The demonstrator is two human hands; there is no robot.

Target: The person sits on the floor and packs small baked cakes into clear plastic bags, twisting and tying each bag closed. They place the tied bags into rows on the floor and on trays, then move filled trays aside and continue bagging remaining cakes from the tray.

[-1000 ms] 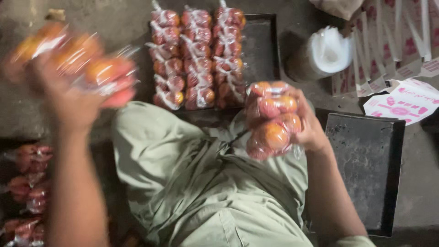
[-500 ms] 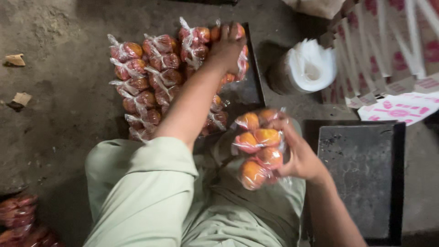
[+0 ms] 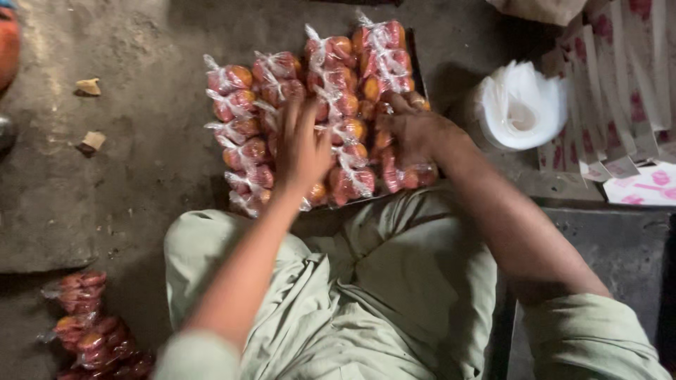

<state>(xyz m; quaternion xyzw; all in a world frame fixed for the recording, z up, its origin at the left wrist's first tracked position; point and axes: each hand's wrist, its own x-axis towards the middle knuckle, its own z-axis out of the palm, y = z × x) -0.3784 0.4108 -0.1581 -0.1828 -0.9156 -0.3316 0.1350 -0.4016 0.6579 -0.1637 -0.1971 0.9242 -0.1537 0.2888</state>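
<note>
Your two hands are down on the rows of clear plastic bags packed with orange-red round fruit (image 3: pixel 317 112), which lie side by side on the ground just ahead of your knees, at twelve o'clock from your lap. Each long bag holds a column of fruit, knotted at the far end, and the columns run touching one another from left to right. Your left hand (image 3: pixel 301 151) lies flat with its fingers spread, palm pressing on the middle bags near the edge closest to you. Your right hand (image 3: pixel 415 130) rests on the rightmost bag, fingers curled over its fruit; whether it is gripping or only pressing, you cannot tell from here. A dark flat tray edge (image 3: pixel 417 67) shows under the right side of the rows. At two o'clock of the bags sits a white stack of thin plastic bags (image 3: pixel 521 105), well apart from your right hand. Past it, at three o'clock, lie pink-and-white printed cardboard sheets (image 3: pixel 620 91). Down at eight o'clock, beside your left knee, a second heap of bagged red fruit (image 3: pixel 88 324) lies on the grey concrete floor (image 3: pixel 105 197). Your pale green trousers (image 3: pixel 366 302) fill the foreground.
</note>
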